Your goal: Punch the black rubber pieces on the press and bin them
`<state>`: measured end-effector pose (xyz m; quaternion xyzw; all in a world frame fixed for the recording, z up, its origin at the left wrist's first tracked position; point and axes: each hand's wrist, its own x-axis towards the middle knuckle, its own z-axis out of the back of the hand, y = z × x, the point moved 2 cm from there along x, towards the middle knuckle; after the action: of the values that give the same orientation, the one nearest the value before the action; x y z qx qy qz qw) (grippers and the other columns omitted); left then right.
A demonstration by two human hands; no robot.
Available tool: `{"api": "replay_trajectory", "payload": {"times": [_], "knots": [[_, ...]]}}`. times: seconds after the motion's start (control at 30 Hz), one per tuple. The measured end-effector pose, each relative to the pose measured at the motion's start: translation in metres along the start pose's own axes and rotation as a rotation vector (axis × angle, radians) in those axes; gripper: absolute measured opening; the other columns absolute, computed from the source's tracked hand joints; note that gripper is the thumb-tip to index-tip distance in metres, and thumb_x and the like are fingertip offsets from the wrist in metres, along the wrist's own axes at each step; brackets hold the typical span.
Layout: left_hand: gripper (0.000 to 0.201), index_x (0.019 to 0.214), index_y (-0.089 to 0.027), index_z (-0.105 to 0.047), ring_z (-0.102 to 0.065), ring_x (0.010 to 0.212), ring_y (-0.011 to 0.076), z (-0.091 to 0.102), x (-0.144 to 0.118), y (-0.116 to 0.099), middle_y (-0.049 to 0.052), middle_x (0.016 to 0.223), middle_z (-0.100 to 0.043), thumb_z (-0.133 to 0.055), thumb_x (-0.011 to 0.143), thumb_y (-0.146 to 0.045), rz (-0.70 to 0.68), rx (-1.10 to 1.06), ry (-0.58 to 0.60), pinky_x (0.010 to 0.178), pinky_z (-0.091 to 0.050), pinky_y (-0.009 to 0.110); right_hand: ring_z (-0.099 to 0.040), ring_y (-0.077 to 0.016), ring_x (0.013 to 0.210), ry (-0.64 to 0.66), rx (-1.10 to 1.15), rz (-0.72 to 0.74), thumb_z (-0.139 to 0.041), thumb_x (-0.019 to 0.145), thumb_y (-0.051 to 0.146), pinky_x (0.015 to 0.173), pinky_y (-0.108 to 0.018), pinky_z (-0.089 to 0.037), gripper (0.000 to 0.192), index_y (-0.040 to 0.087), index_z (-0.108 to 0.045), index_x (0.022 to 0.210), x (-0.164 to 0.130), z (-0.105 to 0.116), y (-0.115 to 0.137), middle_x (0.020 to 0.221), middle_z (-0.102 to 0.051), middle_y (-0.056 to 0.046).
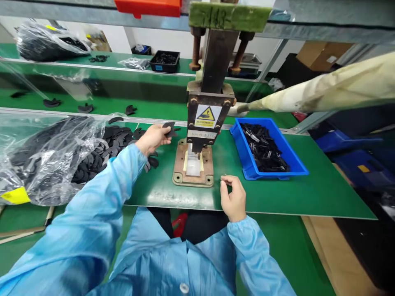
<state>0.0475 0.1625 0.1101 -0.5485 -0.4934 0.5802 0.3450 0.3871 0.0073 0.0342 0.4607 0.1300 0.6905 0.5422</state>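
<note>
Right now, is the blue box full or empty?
Partly full. The blue box holds a heap of small black pieces along its middle, while bare blue floor shows near its right wall and front corner.

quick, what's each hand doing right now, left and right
Left hand: fingers closed on a flat black part, held up beside the press.
Right hand: fingers curled, pinched near the table edge; whether they hold anything cannot be told.

The press [206,119] standing near the middle of the counter [308,193] carries a yellow triangular warning sign [208,112] on its dark front plate, with a yellow strip of small print below it, too small to read. Nothing else legible shows.
</note>
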Motion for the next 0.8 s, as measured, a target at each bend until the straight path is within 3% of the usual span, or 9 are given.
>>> {"api": "replay_trajectory", "payload": {"times": [0.13,0.23,0.43,0.8], "knots": [[0.038,0.091,-0.015,-0.059,-0.070,0.060,0.0117,-0.004,-0.072,0.030,0.003,0.078,-0.072,-0.091,0.085,-0.035,0.033,0.017,0.265,0.053,-0.061,0.020,-0.072,-0.0229,0.102,0.042,0.032,-0.012,-0.059,0.101,0.033,0.090,-0.043,-0.062,0.018,0.023,-0.067,0.115,0.003,-0.004,0.000,0.111,-0.074,-0.010],[0.045,0.095,-0.014,-0.060,-0.071,0.060,0.0122,-0.016,-0.095,0.043,0.004,0.080,-0.074,-0.094,0.082,-0.041,0.012,0.054,0.359,0.054,-0.062,0.021,-0.072,-0.0225,0.102,0.066,0.050,-0.010,-0.059,0.101,0.033,0.091,-0.043,-0.062,0.019,0.023,-0.066,0.116,0.004,-0.008,0.001,0.113,-0.073,-0.010],[0.044,0.093,-0.016,-0.056,-0.070,0.052,0.0122,-0.039,-0.075,0.043,0.002,0.074,-0.074,-0.093,0.084,-0.037,-0.007,0.074,0.329,0.049,-0.058,0.020,-0.072,-0.0229,0.100,0.020,0.042,0.001,-0.058,0.101,0.031,0.088,-0.042,-0.063,0.018,0.023,-0.067,0.115,-0.003,-0.004,0.001,0.111,-0.073,-0.011],[0.036,0.089,-0.017,-0.054,-0.068,0.050,0.0096,-0.043,-0.069,0.043,0.000,0.071,-0.071,-0.089,0.087,-0.027,0.044,-0.005,0.253,0.049,-0.059,0.018,-0.072,-0.0222,0.100,0.012,0.040,0.019,-0.059,0.101,0.030,0.087,-0.040,-0.063,0.017,0.023,-0.066,0.114,-0.004,-0.004,0.002,0.110,-0.073,-0.010]]}}
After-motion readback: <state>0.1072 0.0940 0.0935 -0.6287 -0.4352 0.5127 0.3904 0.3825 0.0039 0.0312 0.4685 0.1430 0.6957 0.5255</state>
